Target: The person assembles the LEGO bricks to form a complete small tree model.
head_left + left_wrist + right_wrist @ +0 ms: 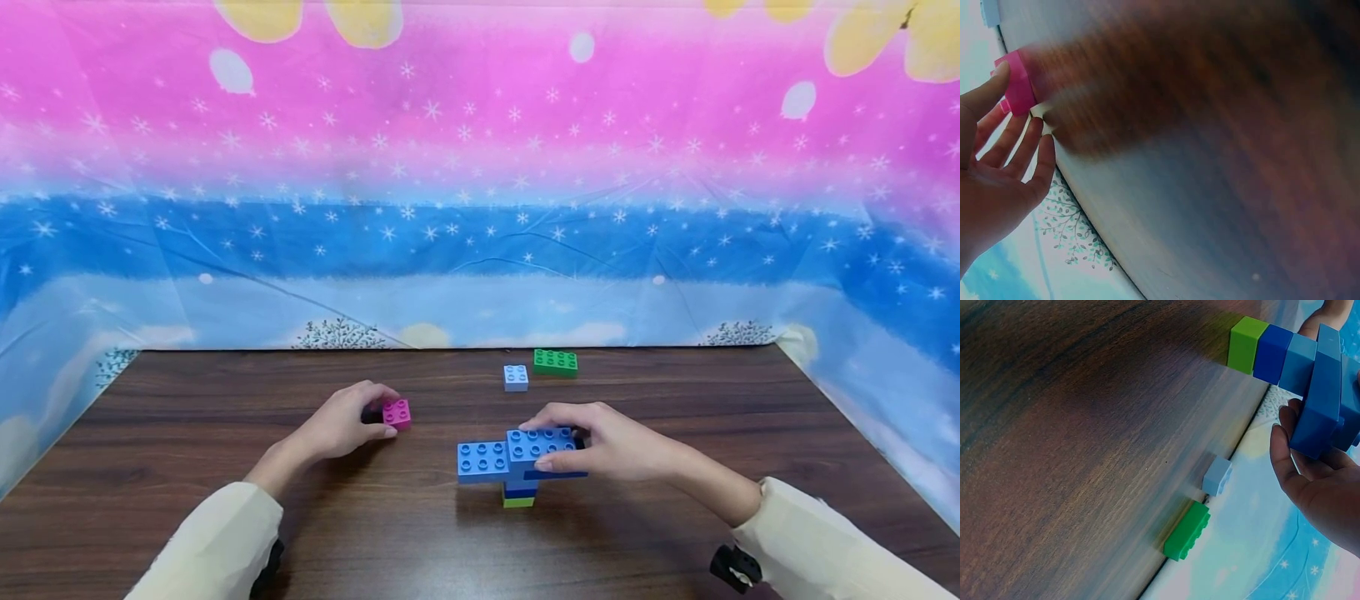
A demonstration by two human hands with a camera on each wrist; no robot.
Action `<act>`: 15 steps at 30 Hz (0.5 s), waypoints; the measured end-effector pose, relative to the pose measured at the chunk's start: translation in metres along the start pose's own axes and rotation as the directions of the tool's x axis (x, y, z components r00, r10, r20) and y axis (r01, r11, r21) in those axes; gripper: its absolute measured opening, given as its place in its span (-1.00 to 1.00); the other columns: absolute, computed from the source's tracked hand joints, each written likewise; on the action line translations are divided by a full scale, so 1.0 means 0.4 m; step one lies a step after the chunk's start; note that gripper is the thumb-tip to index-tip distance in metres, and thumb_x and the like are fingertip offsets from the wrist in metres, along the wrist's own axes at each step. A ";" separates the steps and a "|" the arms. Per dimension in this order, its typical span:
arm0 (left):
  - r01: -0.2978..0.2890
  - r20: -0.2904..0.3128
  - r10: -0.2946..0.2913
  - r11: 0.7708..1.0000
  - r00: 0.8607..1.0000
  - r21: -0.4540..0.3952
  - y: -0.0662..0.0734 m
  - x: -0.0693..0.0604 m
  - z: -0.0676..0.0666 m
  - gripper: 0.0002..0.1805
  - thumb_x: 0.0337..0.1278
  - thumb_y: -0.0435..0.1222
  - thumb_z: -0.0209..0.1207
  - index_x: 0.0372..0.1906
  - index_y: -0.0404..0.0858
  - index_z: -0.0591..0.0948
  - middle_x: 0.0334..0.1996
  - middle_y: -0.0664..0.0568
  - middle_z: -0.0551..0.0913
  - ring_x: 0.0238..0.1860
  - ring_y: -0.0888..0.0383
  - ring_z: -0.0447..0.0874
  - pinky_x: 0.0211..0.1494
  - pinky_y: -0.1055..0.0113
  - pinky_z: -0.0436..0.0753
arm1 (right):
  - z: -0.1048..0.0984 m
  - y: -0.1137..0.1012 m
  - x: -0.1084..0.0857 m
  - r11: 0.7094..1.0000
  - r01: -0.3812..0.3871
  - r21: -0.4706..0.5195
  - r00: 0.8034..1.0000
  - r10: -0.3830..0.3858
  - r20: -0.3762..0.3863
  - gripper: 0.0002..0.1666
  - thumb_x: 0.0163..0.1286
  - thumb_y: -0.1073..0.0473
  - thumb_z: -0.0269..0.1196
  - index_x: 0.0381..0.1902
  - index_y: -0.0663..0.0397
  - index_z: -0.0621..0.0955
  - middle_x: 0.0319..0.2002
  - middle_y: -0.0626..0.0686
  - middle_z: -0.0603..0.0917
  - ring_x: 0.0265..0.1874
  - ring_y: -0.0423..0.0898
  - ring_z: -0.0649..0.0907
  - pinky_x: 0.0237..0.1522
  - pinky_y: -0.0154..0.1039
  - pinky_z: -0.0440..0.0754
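Observation:
My left hand pinches a pink brick with four studs between thumb and fingers; in the left wrist view the thumb lies across the pink brick. To its right stands a T-shaped brick tower. Its column has a lime brick at the bottom, then a dark blue brick and a lighter blue one. Two long bricks lie across it, a lighter blue one at left and a darker one at right. My right hand grips the blue brick on top, thumb in front, fingers behind.
Behind the tower, a pale blue four-stud brick and a long green brick lie near the back edge of the brown wooden table. A printed cloth hangs behind and at both sides.

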State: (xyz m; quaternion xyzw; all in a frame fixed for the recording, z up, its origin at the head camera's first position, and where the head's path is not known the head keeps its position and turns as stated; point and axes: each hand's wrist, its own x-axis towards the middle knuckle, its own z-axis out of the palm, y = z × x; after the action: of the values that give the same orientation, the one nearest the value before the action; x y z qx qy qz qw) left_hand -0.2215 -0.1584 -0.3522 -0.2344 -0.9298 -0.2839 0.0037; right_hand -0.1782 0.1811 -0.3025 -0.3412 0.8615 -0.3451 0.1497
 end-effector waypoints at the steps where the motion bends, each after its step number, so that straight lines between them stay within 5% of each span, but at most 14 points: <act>1: 0.000 -0.001 0.000 1.000 1.000 0.003 0.000 0.000 0.000 -0.60 0.00 -0.29 0.29 -0.04 -0.36 0.53 -0.15 -0.10 0.54 -0.10 -0.04 0.50 -0.03 0.05 0.45 | 0.000 0.000 0.000 1.000 0.000 0.000 1.000 0.000 0.000 -0.55 0.27 -0.06 0.20 0.12 -0.21 0.48 -0.05 -0.18 0.56 -0.23 -0.19 0.55 -0.22 -0.24 0.53; 15: 0.003 -0.007 -0.003 1.000 1.000 0.012 0.001 0.003 0.002 -0.67 0.00 -0.29 0.28 -0.11 -0.33 0.55 -0.27 0.00 0.52 -0.19 0.03 0.49 -0.10 0.10 0.46 | 0.001 0.003 0.002 1.000 -0.003 0.011 1.000 0.003 0.001 -0.55 0.27 -0.07 0.19 0.12 -0.22 0.48 -0.07 -0.20 0.56 -0.23 -0.19 0.55 -0.22 -0.23 0.52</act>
State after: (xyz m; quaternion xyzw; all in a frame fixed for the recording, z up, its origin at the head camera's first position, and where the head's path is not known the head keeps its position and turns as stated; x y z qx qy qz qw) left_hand -0.2222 -0.1571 -0.3525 -0.2318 -0.9318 -0.2790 0.0079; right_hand -0.1789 0.1810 -0.3035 -0.3391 0.8601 -0.3493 0.1524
